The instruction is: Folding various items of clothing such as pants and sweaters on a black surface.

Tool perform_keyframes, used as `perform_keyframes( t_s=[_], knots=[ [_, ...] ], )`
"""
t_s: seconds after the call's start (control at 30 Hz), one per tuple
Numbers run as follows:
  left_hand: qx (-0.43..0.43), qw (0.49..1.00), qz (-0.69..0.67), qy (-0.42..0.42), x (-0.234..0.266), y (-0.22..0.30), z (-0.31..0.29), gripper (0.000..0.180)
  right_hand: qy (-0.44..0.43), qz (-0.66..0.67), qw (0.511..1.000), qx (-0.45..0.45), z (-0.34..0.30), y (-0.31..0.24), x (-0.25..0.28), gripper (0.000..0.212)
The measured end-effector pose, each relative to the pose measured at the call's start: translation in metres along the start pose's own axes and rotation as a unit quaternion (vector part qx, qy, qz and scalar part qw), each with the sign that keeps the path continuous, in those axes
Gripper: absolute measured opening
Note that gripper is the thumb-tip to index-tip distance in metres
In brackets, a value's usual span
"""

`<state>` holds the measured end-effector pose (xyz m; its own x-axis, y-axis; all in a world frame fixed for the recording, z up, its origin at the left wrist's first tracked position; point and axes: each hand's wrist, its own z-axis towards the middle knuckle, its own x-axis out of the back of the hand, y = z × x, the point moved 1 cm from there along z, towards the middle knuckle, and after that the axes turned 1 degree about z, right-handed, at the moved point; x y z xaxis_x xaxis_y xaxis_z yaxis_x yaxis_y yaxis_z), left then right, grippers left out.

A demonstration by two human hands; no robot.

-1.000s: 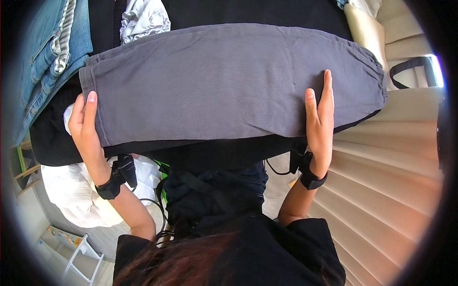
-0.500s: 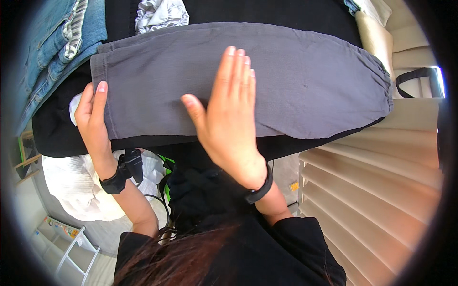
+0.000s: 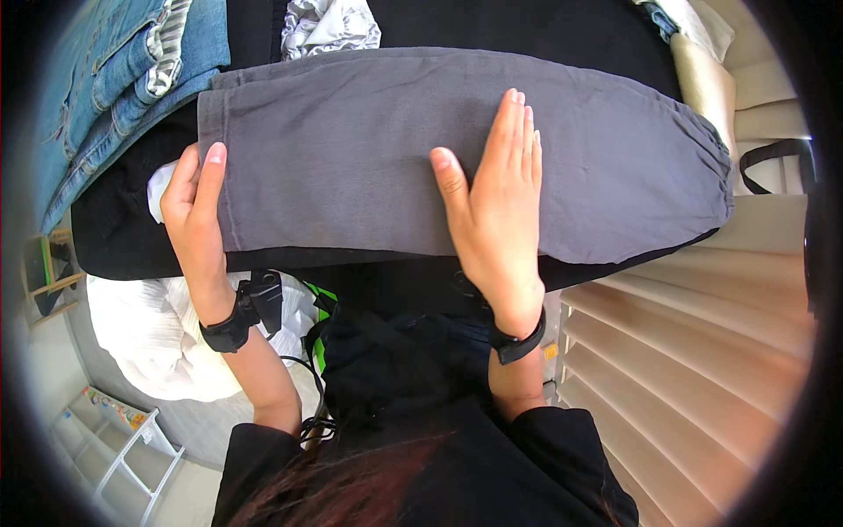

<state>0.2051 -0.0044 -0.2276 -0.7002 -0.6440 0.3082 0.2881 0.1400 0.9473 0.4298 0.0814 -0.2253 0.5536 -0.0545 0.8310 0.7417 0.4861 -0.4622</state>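
Note:
A folded pair of grey trousers (image 3: 378,158) lies lengthwise on a black-covered table (image 3: 518,26), its gathered elastic end to the right and a stitched hem at the left. My left hand (image 3: 195,211) is at the hem, thumb on top of the cloth and fingers at its edge, partly hidden. Flat on the middle of the trousers, my right hand (image 3: 500,211) has its fingers stretched out and pointing away, with the thumb apart. Both wrists wear black bands.
Folded blue jeans (image 3: 114,97) lie at the far left, with a shiny silver-grey cloth (image 3: 329,26) beyond the trousers. White pleated fabric (image 3: 145,334) sits below the table's left side. Beige curtain-like folds (image 3: 676,351) fill the right. A white metal rack (image 3: 123,465) stands lower left.
My right hand has slid to the right along the trousers, staying flat. My left hand keeps its place at the hem. The whole view has shifted slightly.

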Motion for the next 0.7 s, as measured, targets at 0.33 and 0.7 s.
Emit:
perform_keyframes(
  t_s=[0.33, 0.7],
  knots=[
    [-0.024, 0.998, -0.052, 0.009, -0.007, 0.007, -0.001, 0.015, -0.060, 0.088, 0.993, 0.048, -0.005, -0.075, -0.039, 0.077],
    [-0.003, 0.993, -0.117, -0.024, -0.007, 0.009, 0.001, 0.011, -0.084, 0.156, 0.977, 0.122, -0.020, -0.110, -0.051, 0.075]
  ],
)
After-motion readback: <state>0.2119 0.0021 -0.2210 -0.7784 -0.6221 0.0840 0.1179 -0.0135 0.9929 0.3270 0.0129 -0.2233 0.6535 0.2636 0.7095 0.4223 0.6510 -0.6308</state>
